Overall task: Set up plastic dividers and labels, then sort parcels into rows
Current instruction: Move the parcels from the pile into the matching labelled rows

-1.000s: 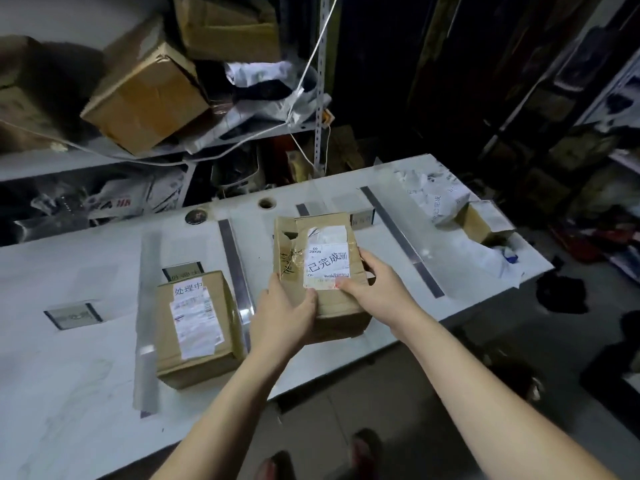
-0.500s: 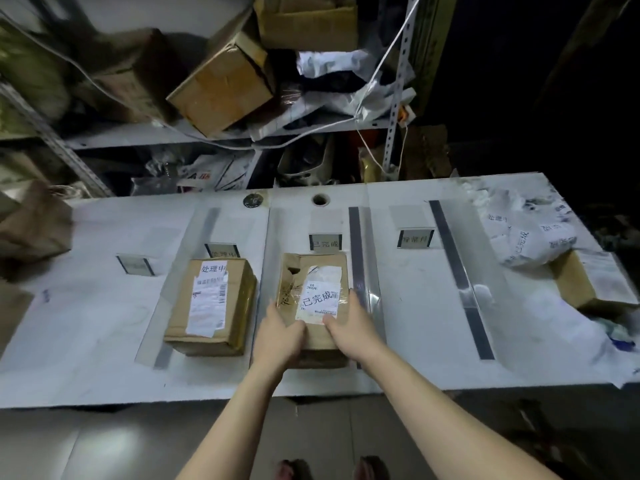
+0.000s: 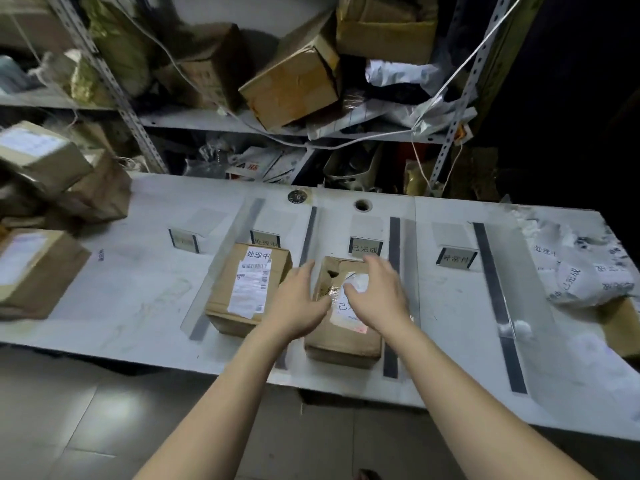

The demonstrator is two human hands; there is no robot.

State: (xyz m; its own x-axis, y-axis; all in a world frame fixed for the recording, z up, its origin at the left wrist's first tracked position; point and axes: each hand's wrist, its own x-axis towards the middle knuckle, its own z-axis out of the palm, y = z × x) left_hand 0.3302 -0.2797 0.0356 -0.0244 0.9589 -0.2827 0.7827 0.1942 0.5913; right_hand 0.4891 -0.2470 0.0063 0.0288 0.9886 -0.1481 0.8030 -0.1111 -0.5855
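A torn cardboard parcel (image 3: pixel 341 336) with a white label lies flat on the white table (image 3: pixel 138 306), in the row between two clear dividers. My left hand (image 3: pixel 298 306) hovers at its left edge with relaxed fingers. My right hand (image 3: pixel 375 296) is spread over its top, fingers loose, holding nothing. A second cardboard parcel (image 3: pixel 247 289) with a shipping label lies in the row to the left. Small label stands (image 3: pixel 365 246) stand at the far end of the rows. Clear plastic dividers on dark strips (image 3: pixel 393 289) split the table into rows.
Several cardboard boxes (image 3: pixel 38 268) pile up at the table's left end. White plastic mail bags (image 3: pixel 581 271) and a box lie at the right end. A metal shelf (image 3: pixel 294 84) packed with boxes and bags stands behind the table. Tiled floor lies in front.
The torn parcel was carried in both hands, then set down in the row by the third label. Both hands have let go and now hover over it. The camera view shifted left.
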